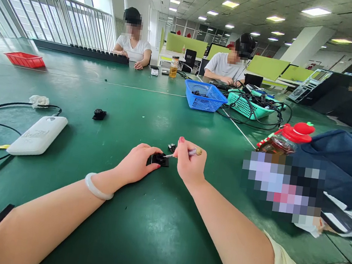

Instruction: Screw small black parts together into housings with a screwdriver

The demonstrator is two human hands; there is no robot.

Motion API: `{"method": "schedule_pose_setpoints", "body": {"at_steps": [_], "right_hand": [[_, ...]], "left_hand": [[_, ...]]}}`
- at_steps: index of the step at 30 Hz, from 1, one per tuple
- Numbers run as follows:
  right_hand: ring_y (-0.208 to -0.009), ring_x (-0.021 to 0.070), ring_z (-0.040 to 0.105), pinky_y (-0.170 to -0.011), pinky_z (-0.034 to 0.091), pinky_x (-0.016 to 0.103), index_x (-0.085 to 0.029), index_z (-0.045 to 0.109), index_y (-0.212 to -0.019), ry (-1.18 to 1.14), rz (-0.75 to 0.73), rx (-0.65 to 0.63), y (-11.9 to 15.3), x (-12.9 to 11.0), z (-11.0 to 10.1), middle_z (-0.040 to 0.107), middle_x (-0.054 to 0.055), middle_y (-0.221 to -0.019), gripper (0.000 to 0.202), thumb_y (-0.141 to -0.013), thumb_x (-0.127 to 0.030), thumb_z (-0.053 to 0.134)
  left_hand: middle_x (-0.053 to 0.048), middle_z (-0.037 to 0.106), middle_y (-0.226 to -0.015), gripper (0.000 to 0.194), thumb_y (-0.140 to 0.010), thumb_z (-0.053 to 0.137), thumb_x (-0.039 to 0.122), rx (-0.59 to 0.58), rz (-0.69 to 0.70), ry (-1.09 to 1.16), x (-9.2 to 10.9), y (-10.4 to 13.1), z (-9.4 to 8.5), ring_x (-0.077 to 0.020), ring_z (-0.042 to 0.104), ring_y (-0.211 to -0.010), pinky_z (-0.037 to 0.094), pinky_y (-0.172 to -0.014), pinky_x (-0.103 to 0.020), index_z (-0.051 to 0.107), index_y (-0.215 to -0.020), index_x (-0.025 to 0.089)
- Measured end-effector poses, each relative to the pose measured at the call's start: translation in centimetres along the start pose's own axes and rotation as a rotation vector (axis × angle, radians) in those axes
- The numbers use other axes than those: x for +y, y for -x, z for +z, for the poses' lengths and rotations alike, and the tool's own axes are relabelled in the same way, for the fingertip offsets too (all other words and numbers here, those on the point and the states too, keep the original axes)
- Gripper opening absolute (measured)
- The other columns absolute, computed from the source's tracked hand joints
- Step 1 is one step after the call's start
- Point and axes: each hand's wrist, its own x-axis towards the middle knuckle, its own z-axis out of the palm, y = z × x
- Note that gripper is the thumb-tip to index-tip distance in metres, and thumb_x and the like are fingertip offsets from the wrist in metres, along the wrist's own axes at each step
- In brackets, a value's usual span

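your left hand [137, 164] pinches the black piece [159, 159], your right hand [191, 164] grips a thin tool [195, 152] at it; work seems partway.

Faces and a pile blurred into blocks
Pixel squares cover the faces of the seated people [133, 42] and the pile [280, 187] beside the blue bag [341, 167]; the dark part [159, 159] under the fingers is too small to make out.
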Motion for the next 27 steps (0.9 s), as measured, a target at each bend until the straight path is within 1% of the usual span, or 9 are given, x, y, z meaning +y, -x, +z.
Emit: {"method": "schedule_pose_setpoints", "body": {"at_steps": [7,10,12,15,18,20,22,27], "right_hand": [[-0.046,0.0100,0.040,-0.051,0.030,0.027,-0.021,0.040,-0.049,0.164,-0.016,-0.084,0.1,1.1,0.6,0.040,-0.003,-0.045,0.054,-0.098,-0.043,0.039],[-0.045,0.0102,0.038,-0.050,0.030,0.027,-0.021,0.040,-0.048,0.155,0.036,-0.127,0.1,1.3,0.9,0.038,-0.003,-0.045,0.054,-0.097,-0.046,0.039],[-0.046,0.0106,0.041,-0.050,0.032,0.026,-0.021,0.043,-0.048,0.118,0.094,-0.143,-0.1,1.5,1.0,0.042,-0.003,-0.045,0.055,-0.096,-0.048,0.039],[-0.047,0.0121,0.048,-0.051,0.037,0.026,-0.022,0.049,-0.047,0.058,0.226,-0.118,-0.6,2.1,0.9,0.049,-0.001,-0.045,0.056,-0.093,-0.053,0.042],[-0.048,0.0136,0.051,-0.052,0.039,0.027,-0.022,0.053,-0.045,-0.008,0.383,-0.039,-1.1,2.8,0.6,0.047,-0.001,-0.042,0.055,-0.088,-0.055,0.046],[-0.048,0.0140,0.052,-0.052,0.040,0.027,-0.022,0.053,-0.044,-0.079,0.458,0.036,-1.3,3.1,0.5,0.047,-0.001,-0.042,0.054,-0.086,-0.055,0.049],[-0.049,0.0141,0.052,-0.052,0.041,0.027,-0.022,0.051,-0.044,-0.153,0.479,0.074,-1.3,3.0,0.4,0.047,-0.001,-0.042,0.053,-0.085,-0.056,0.050],[-0.051,0.0140,0.053,-0.054,0.042,0.027,-0.023,0.050,-0.043,-0.196,0.435,0.017,-1.0,2.4,0.5,0.047,-0.001,-0.043,0.054,-0.084,-0.057,0.051]], "left_hand": [[-0.006,0.072,-0.112,0.037,-0.083,0.065,0.032,0.002,0.018,-0.001,0.2,0.0,-0.1,-0.0297,0.059,-0.115,0.049,-0.103,-0.046,0.068,-0.119,0.024],[-0.006,0.072,-0.113,0.038,-0.083,0.065,0.032,0.000,0.018,0.001,0.3,0.0,-0.2,-0.0292,0.059,-0.115,0.048,-0.103,-0.046,0.068,-0.120,0.024],[-0.006,0.072,-0.113,0.037,-0.083,0.065,0.032,-0.003,0.011,-0.002,0.3,0.0,-0.2,-0.0293,0.059,-0.116,0.048,-0.104,-0.046,0.068,-0.120,0.024],[-0.006,0.072,-0.113,0.037,-0.084,0.064,0.033,-0.010,0.007,-0.012,0.4,0.0,-0.3,-0.0296,0.058,-0.117,0.048,-0.104,-0.046,0.068,-0.119,0.024],[-0.006,0.072,-0.115,0.037,-0.085,0.062,0.034,-0.021,0.006,-0.014,0.6,0.0,-0.4,-0.0301,0.057,-0.118,0.048,-0.104,-0.047,0.067,-0.120,0.024],[-0.006,0.072,-0.115,0.036,-0.085,0.062,0.034,-0.025,0.002,-0.010,0.7,0.0,-0.4,-0.0303,0.057,-0.118,0.048,-0.104,-0.048,0.068,-0.119,0.024],[-0.006,0.072,-0.115,0.036,-0.085,0.062,0.034,-0.024,0.000,-0.002,0.7,0.0,-0.4,-0.0305,0.057,-0.118,0.048,-0.104,-0.048,0.068,-0.119,0.025],[-0.006,0.071,-0.115,0.036,-0.085,0.063,0.035,-0.026,0.005,-0.002,0.6,0.0,-0.4,-0.0302,0.057,-0.119,0.046,-0.106,-0.047,0.068,-0.119,0.024]]}}
